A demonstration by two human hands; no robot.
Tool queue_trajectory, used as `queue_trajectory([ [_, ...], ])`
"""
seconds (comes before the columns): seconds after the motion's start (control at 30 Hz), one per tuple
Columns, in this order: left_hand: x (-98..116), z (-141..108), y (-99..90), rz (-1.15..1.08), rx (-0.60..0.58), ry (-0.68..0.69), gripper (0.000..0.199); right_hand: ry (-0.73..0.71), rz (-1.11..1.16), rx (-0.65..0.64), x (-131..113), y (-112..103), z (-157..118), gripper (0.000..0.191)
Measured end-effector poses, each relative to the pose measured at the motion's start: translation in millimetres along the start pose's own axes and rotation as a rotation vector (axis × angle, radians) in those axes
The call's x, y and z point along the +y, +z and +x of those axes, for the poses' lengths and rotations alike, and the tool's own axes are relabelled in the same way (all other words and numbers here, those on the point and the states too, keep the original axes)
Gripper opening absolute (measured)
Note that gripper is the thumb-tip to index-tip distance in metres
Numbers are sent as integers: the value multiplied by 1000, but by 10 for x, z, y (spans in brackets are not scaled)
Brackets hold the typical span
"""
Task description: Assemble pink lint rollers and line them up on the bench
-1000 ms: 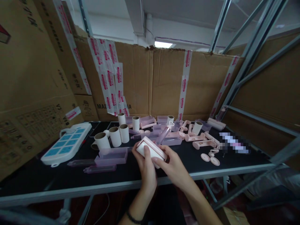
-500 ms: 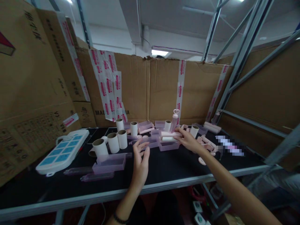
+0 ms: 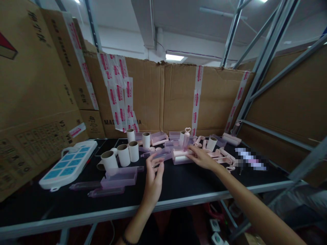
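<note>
My right hand grips the right end of a pink holder with a white roll in it, low over a translucent purple tray. A translucent pink piece with a heart-shaped top stands upright just behind my right fingers. Left of these, my left hand hovers above the black table, fingers apart and nothing in it. Beyond its fingertips lie purple translucent parts. Small pink parts are scattered to the right of my right hand.
Several white cardboard tubes stand left of centre. Purple trays and slim tubes lie at the front left, beside a white power strip. Cardboard walls close off the back, and a metal frame rises at the right.
My right hand has lowered the pink holder with its white roll toward the tray. The upright heart-topped piece has shifted down and left. My left hand has barely moved.
</note>
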State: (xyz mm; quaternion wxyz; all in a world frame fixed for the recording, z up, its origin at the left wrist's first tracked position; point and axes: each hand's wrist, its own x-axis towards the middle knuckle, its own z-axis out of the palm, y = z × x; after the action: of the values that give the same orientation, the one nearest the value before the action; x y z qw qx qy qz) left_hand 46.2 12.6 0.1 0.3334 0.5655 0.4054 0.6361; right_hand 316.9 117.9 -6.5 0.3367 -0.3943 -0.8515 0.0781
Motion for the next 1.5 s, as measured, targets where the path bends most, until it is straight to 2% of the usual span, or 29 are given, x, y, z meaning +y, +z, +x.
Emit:
queue_trajectory([
  [0.13,-47,0,11,47,-27,3,39,-62,-95,20,-72,70,-68,41],
  [0.27,-89,4,12,193,-62,24,36,-94,-126,-52,-280,51,-99,46],
  [0.37,-88,-8,-3,402,-120,161,40,-86,-82,-75,-432,61,-145,43],
  [0.5,-121,-42,-14,719,-304,406,57,-90,-39,-99,-526,147,-231,45],
  [0.63,-214,-61,-19,872,-358,475,64,-89,-12,-76,-539,203,-271,48],
  [0.8,-209,-50,-34,896,-361,486,65,-47,-37,-99,-593,111,-224,44],
  [0.97,-78,-33,-47,763,-385,395,66,17,-24,-104,-708,61,-165,40],
  [1.07,-17,-25,-74,656,-340,322,70,11,-7,-58,-786,-23,-181,35],
  [1.17,-22,-16,-117,575,-247,259,69,67,-19,70,-771,-402,-229,36],
  [1.27,-73,-6,-157,532,-177,185,64,222,-103,243,-486,-1105,-304,41],
  [1.33,-103,0,-171,512,-154,144,62,345,-226,367,-94,-1619,-369,47],
  [1.4,-118,5,-173,491,-135,113,59,516,-414,442,420,-2038,-445,52],
  [1.43,-121,8,-171,479,-126,98,57,598,-485,438,696,-2186,-486,53],
  [1.5,-123,13,-168,453,-107,76,55,746,-572,390,1224,-2346,-566,57],
])
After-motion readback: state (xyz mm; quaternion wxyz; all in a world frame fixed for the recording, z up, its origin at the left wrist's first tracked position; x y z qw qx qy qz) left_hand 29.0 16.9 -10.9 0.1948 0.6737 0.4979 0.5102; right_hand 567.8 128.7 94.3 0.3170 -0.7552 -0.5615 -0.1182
